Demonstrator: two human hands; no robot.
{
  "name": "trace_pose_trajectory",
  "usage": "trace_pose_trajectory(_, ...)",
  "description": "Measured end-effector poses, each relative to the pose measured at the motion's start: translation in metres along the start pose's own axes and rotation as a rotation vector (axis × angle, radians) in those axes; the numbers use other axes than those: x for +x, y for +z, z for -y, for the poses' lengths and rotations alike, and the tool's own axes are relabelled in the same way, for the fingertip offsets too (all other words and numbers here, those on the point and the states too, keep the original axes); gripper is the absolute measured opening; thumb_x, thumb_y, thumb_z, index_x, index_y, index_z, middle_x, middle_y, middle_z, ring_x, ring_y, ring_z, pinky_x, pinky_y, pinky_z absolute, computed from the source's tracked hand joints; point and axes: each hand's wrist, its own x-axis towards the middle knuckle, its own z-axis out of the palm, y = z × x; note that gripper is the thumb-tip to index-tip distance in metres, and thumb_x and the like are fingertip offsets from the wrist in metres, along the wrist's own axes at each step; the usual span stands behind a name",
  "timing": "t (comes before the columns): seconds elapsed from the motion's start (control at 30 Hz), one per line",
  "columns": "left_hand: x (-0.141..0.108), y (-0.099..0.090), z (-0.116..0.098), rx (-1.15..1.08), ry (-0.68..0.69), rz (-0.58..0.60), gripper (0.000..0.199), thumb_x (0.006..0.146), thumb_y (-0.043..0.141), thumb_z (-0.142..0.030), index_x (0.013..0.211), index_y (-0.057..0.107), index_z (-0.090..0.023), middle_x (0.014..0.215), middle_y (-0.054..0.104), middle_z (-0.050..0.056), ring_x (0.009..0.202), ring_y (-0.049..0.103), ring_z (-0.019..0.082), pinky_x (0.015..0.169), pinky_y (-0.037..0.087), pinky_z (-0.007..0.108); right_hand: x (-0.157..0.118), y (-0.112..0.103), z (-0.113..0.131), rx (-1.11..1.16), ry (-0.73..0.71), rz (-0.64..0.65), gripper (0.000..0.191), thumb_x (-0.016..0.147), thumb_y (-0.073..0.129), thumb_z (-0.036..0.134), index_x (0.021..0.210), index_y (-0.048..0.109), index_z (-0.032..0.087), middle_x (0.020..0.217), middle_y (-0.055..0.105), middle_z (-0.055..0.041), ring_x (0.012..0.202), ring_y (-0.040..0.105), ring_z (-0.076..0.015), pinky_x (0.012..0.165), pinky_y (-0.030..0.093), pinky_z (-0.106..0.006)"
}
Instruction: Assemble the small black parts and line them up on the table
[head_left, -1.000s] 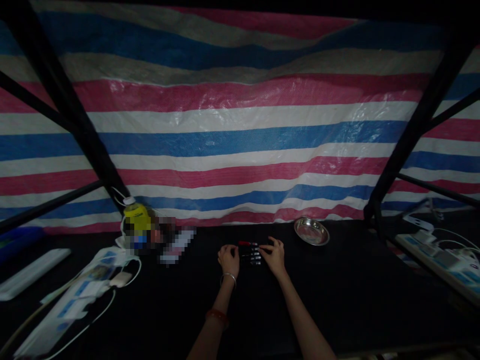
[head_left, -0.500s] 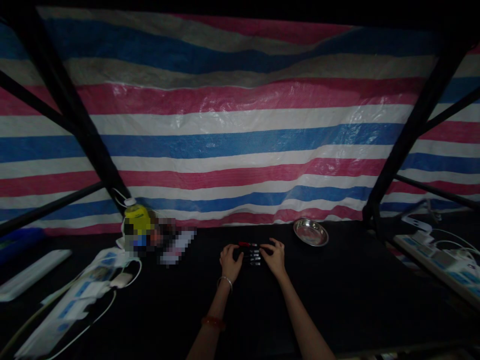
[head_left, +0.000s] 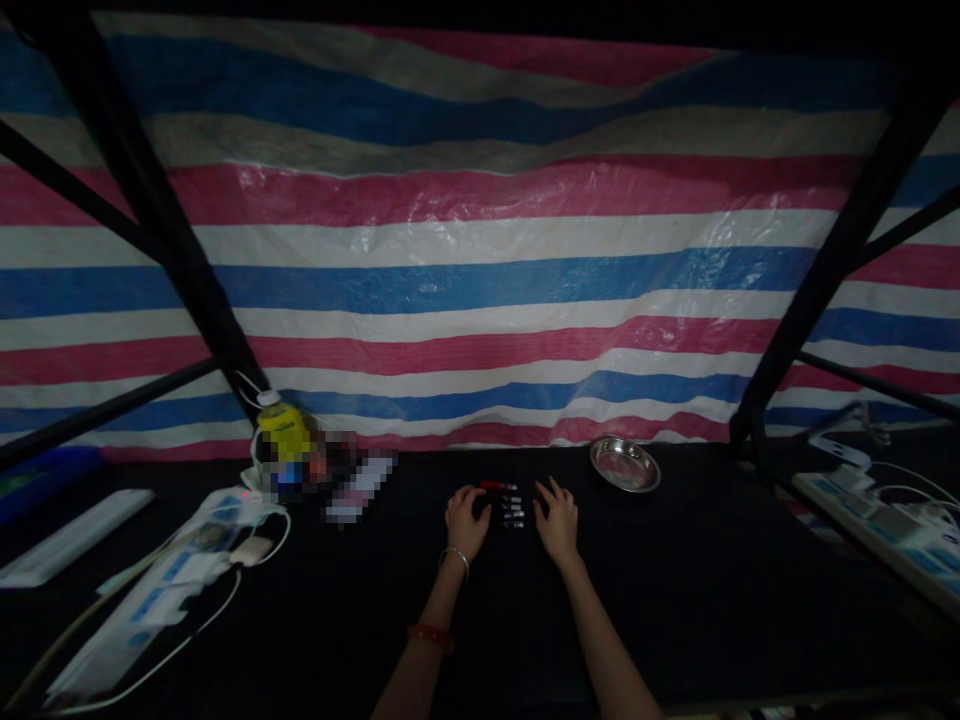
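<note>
Several slim pen-like sticks lie side by side on the black tabletop between my hands. The farthest is a red stick (head_left: 498, 485); nearer to me are dark sticks (head_left: 513, 514) with shiny silvery right ends. My left hand (head_left: 466, 522) rests at their left ends, fingers curved and thumb apart. Whether it touches the dark sticks I cannot make out in the dim light. My right hand (head_left: 556, 520) lies just right of the silvery ends, fingers spread, apart from them and holding nothing.
A round metal dish (head_left: 625, 465) sits at the back right. To the left are a yellow-labelled bottle (head_left: 283, 428), blurred items and a white power strip (head_left: 161, 595) with cables. Another power strip (head_left: 885, 525) is at far right. A striped sheet (head_left: 495, 300) hangs behind.
My right hand has drawn back a little to the right, away from the sticks' silvery ends. The left hand stays beside their left ends. The whole view has shifted slightly.
</note>
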Motion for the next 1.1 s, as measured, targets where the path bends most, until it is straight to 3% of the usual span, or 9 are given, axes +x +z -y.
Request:
trace_pose_trajectory(0.17,0.001,0.004,0.004,-0.002,0.023,-0.042,0.020,0.073,0.057,-0.021,0.092,0.063,-0.022,0.108,0.056,0.005,0.104,0.050,0.022,0.090,0.038,0.037,-0.001,-0.001,0.004,-0.012,-0.065,0.044,0.033,0.082,0.043,0.018,0.104,0.067,0.024,0.116,0.061,-0.0051,0.106,0.049,-0.0247,0.086,0.038,-0.038)
trace_pose_trajectory(0.47,0.001,0.003,0.005,-0.018,0.027,-0.039,0.018,0.074,0.057,-0.022,0.091,0.062,-0.021,0.105,0.057,0.005,0.100,0.052,0.021,0.090,0.039,0.038,0.000,-0.001,0.001,0.101,-0.103,0.009,0.035,0.077,0.041,0.006,0.093,0.070,0.016,0.097,0.068,-0.0081,0.093,0.058,-0.0214,0.083,0.044,-0.035)
trace_pose_trajectory(0.77,-0.002,0.003,0.004,-0.007,0.067,-0.066,0.019,0.075,0.054,-0.022,0.093,0.061,-0.021,0.104,0.058,0.005,0.100,0.052,0.021,0.088,0.041,0.038,-0.003,-0.003,-0.002,0.226,-0.007,-0.093,0.024,0.075,0.047,0.014,0.080,0.070,0.017,0.081,0.066,-0.0078,0.080,0.060,-0.0215,0.075,0.048,-0.034)
trace_pose_trajectory(1.1,-0.011,-0.003,-0.014,0.105,0.213,-0.071,0.028,0.085,0.043,-0.027,0.109,0.055,-0.020,0.114,0.054,0.009,0.109,0.046,0.023,0.094,0.037,0.040,-0.012,0.000,-0.005,0.165,-0.012,-0.077,0.029,0.079,0.041,0.015,0.088,0.069,0.015,0.086,0.065,-0.0111,0.084,0.059,-0.0235,0.078,0.047,-0.036)
